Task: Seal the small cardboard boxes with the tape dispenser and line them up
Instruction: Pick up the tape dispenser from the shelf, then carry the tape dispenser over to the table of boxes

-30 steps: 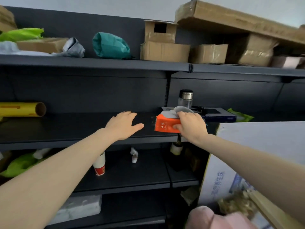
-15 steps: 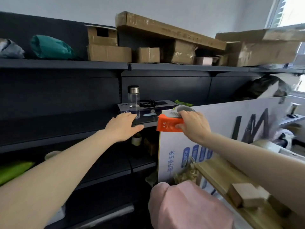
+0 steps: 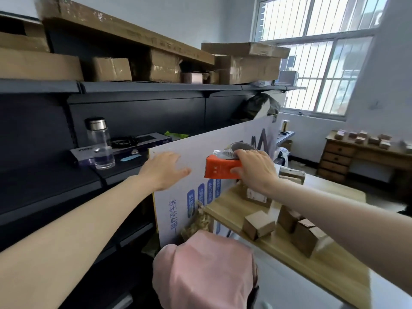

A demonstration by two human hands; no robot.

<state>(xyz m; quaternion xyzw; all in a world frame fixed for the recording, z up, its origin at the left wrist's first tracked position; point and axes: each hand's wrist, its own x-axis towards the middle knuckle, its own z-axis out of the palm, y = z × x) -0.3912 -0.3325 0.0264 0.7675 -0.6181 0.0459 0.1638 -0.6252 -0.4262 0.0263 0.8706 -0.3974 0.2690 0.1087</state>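
Right hand (image 3: 256, 169) grips tape dispenser (image 3: 219, 169) above table edge (image 3: 214, 210) | left hand (image 3: 163, 169) spread, midair

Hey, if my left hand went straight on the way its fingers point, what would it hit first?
Probably the large white printed board standing just beyond the open left hand; depth is unclear, so it might pass over the board's top edge instead.
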